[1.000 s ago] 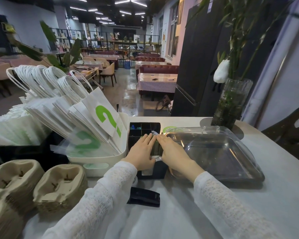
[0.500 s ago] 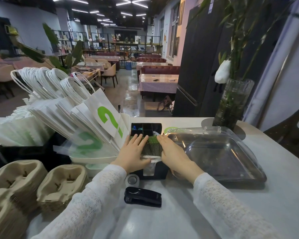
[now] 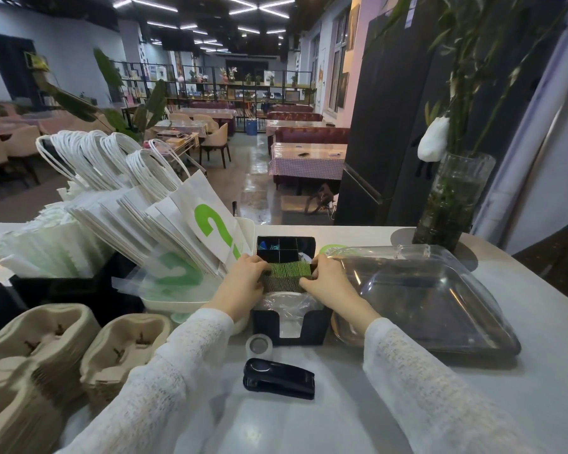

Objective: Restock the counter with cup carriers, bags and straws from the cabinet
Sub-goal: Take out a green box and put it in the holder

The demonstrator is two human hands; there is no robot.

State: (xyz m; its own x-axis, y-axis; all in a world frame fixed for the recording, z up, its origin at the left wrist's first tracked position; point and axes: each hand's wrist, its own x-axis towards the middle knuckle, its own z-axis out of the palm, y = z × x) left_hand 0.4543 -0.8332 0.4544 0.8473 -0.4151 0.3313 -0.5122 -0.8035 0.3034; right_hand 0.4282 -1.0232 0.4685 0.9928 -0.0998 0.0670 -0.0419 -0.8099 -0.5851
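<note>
Nearest, stacked cup carriers (image 3: 36,362) sit at left and a black stapler (image 3: 278,383) lies centre. Beyond it, the left hand (image 3: 245,281) and right hand (image 3: 330,283), fingers curled, clamp a row of green-wrapped straws (image 3: 287,275) in the black organizer (image 3: 291,326). White bags (image 3: 138,217) stand far left.

Dim interior; ceiling strip lights (image 3: 243,8) at 12 o'clock; glare on clear lid (image 3: 440,290); wide-angle edge distortion.
</note>
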